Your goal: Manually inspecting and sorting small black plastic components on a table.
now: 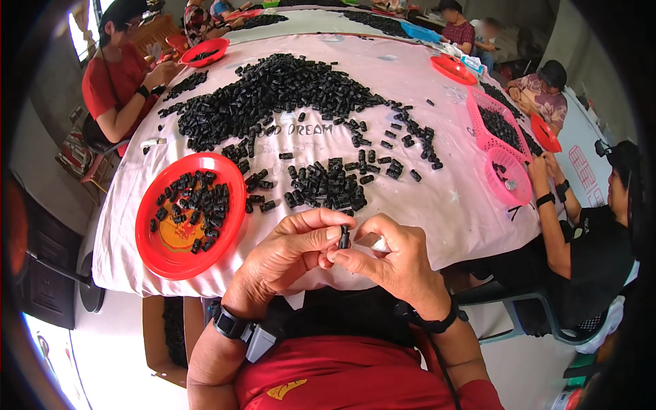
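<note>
left hand [290, 249] pinches black part [344, 237] | right hand [389, 256] grips same part plus pale piece [374, 241], mostly hidden | part shape unclear

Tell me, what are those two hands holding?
A small black piece, pinched at its sides between fingers of the left hand and right hand. The right hand also holds a small silvery tool.

A round red plastic plate [164, 256] of small black plastic pieces sits at eight o'clock on the bench [437, 205], draped in pale pink cloth. A large black heap [266, 92] lies at twelve; pink mesh baskets [509, 178] at three.
</note>
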The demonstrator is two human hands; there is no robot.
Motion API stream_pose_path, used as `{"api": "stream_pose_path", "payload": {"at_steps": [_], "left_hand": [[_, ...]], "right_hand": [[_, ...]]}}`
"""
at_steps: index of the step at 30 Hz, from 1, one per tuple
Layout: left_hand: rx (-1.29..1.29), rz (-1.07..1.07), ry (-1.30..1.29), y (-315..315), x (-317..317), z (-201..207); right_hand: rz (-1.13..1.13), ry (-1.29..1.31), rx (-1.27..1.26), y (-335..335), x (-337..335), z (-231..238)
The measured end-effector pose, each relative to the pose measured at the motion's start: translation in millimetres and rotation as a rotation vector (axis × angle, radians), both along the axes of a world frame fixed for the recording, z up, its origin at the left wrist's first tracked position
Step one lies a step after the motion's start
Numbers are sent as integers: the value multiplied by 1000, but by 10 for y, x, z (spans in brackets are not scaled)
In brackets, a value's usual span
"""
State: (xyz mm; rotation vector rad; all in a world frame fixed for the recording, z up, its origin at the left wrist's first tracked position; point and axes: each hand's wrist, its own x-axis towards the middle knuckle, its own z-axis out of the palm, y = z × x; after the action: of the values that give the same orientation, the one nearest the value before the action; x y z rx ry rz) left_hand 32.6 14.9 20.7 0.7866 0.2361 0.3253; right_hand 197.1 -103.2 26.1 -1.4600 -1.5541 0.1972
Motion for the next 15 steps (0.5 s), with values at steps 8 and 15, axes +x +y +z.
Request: {"api": "stream_pose_path", "payload": {"at_steps": [8,15], "left_hand": [[121,23,37,-14,12,14],[186,71,35,-5,12,55]], "right_hand": [[21,-15,24,10,-21,38],[62,185,101,13,-103,38]]}}
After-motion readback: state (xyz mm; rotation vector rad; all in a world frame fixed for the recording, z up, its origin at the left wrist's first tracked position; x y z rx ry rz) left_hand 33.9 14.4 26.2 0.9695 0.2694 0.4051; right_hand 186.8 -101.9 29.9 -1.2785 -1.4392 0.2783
